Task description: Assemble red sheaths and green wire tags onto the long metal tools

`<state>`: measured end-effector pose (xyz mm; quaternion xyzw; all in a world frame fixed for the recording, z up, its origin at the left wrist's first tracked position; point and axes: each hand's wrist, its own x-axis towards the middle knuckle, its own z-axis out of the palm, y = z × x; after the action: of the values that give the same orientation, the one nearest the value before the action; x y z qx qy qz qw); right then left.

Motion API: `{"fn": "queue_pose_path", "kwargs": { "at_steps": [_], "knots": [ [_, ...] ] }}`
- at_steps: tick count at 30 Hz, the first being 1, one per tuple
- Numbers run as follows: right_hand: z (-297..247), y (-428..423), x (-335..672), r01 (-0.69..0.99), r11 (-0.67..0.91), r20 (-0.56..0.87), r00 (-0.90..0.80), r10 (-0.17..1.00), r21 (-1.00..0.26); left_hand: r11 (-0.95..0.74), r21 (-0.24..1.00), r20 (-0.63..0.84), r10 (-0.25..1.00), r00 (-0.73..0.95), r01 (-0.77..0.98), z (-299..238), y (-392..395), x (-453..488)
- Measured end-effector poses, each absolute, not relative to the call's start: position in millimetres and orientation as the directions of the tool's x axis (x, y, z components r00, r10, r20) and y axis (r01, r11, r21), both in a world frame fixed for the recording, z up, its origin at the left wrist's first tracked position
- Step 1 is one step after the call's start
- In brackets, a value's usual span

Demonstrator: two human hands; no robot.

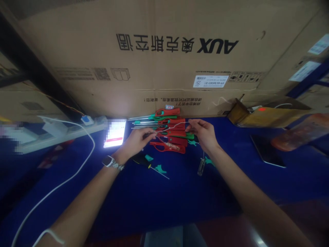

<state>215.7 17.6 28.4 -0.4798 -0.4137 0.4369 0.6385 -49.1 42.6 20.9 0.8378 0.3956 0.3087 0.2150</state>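
Observation:
Both hands reach over a blue table (159, 199). My left hand (137, 139), with a watch on its wrist, pinches one end of a thin white wire (172, 126). My right hand (202, 132) pinches the other end, so the wire arches between them. Under the hands lies a pile of red and green long-nosed lighters (169, 132) with metal tubes pointing left. A black and yellow screwdriver (147, 164) lies just below my left hand. A clear-handled screwdriver (200, 167) sits below my right wrist. Small teal plastic pieces (160, 168) lie beside them.
A large AUX cardboard box (164, 51) stands behind the table. A lit phone (115, 133) lies left of the lighters. A white power strip (64, 132) and white cable (64, 181) run on the left. A dark phone (267, 151) lies at right, near a small cardboard piece (257, 115).

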Motion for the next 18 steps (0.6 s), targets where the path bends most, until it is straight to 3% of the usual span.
{"fn": "queue_pose_path", "kwargs": {
  "at_steps": [8, 12, 16, 18],
  "knots": [
    [29, 20, 232, -0.293, 0.169, 0.037, 0.407, 0.913, -0.941, -0.602, 0.545, 0.391, 0.798, 0.458, 0.583, 21, 45, -50],
    [27, 18, 228, -0.332, 0.114, -0.015, 0.363, 0.932, -0.936, -0.591, 0.540, 0.400, 0.807, 0.435, 0.599, 19, 47, -50],
    [25, 19, 229, -0.323, -0.022, -0.091, 0.202, 0.975, -0.946, -0.586, 0.538, 0.399, 0.811, 0.429, 0.607, 19, 48, -49],
    [25, 20, 234, -0.346, 0.049, -0.049, 0.269, 0.962, -0.937, -0.583, 0.541, 0.400, 0.813, 0.424, 0.606, 21, 48, -47]
  ]
}}
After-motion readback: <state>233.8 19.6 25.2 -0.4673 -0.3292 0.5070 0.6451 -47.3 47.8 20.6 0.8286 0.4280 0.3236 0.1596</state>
